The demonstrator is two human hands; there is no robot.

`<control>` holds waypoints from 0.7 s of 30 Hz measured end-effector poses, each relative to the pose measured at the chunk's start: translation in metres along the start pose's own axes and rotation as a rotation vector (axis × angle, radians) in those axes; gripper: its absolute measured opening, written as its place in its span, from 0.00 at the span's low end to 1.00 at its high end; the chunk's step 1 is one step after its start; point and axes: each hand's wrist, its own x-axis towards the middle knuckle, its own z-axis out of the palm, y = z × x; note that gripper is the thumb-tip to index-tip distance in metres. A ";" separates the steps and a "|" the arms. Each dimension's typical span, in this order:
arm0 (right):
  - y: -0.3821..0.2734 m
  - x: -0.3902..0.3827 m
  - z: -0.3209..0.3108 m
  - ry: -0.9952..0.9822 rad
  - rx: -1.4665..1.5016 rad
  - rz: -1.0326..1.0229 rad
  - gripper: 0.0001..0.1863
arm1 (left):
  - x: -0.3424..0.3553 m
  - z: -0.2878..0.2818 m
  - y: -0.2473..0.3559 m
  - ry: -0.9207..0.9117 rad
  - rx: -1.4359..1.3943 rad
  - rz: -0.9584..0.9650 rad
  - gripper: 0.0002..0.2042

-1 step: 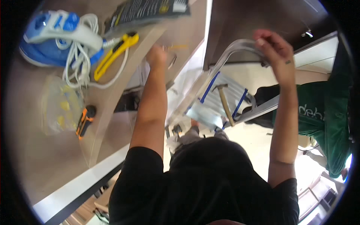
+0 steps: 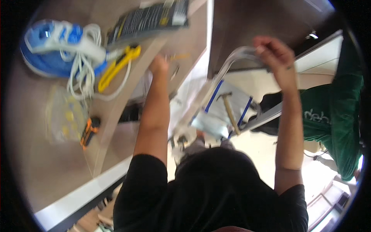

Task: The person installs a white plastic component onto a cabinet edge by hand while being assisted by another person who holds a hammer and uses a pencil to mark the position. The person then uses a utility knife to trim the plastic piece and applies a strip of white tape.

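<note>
My left hand (image 2: 159, 64) is closed in a blurred fist past the edge of the wood-coloured board. What it holds is hidden; a thin orange-yellow stick (image 2: 180, 56) shows beside its fingers. My right hand (image 2: 276, 54) is raised on the right, fingers curled toward the thumb, at the top of a curved shiny rail (image 2: 235, 53). Whether anything small is pinched there cannot be made out. Below, a hammer (image 2: 230, 112) with a wooden handle lies on a stepladder's blue-edged grey platform (image 2: 216, 104).
On the board at left are a yellow utility knife (image 2: 116, 71), blue-and-white power strip (image 2: 58, 40) with white cable (image 2: 81, 75), clear bag (image 2: 63, 116), orange-black cutter (image 2: 90, 131) and dark package (image 2: 150, 19). A person in a green top (image 2: 320, 120) is at right.
The whole view has shifted slightly. Both hands keep about the same place relative to the things around them.
</note>
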 end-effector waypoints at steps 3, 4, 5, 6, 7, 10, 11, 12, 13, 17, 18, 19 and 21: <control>0.003 -0.002 0.012 -0.074 0.078 -0.187 0.12 | 0.001 0.043 -0.049 0.310 -0.089 0.162 0.21; 0.010 -0.010 0.000 -0.001 0.046 -0.135 0.12 | 0.000 0.024 -0.002 0.076 -0.153 0.201 0.18; 0.024 -0.014 -0.004 0.077 0.065 -0.100 0.12 | 0.000 0.005 0.026 -0.074 -0.212 0.195 0.17; 0.026 -0.020 -0.011 0.081 0.103 -0.112 0.12 | 0.000 -0.017 0.041 -0.221 -0.146 0.118 0.17; -0.004 -0.015 -0.003 0.007 0.045 -0.178 0.13 | 0.005 0.030 -0.021 0.209 -0.207 0.173 0.18; -0.015 -0.012 -0.002 0.018 -0.032 -0.192 0.13 | 0.028 0.047 -0.026 0.035 -0.030 0.018 0.18; -0.011 -0.009 -0.002 0.002 0.036 -0.185 0.14 | 0.034 0.047 -0.020 0.004 0.006 0.001 0.16; -0.008 -0.006 -0.002 0.004 -0.002 -0.169 0.15 | 0.036 0.051 -0.019 0.042 -0.021 -0.014 0.16; -0.009 -0.004 -0.002 0.007 -0.034 -0.151 0.16 | 0.037 0.054 -0.017 0.073 -0.039 -0.023 0.16; -0.015 0.003 -0.010 -0.038 -0.050 -0.135 0.15 | 0.039 0.055 -0.012 0.055 -0.102 -0.036 0.16; -0.011 0.005 -0.007 -0.046 -0.067 -0.153 0.15 | 0.033 0.049 -0.017 0.058 -0.104 -0.038 0.16; -0.007 0.005 -0.009 -0.041 -0.086 -0.170 0.15 | 0.027 0.045 -0.013 0.063 -0.107 -0.028 0.17; -0.007 0.002 -0.010 -0.031 -0.098 -0.174 0.15 | 0.023 0.036 -0.010 0.015 -0.097 -0.021 0.18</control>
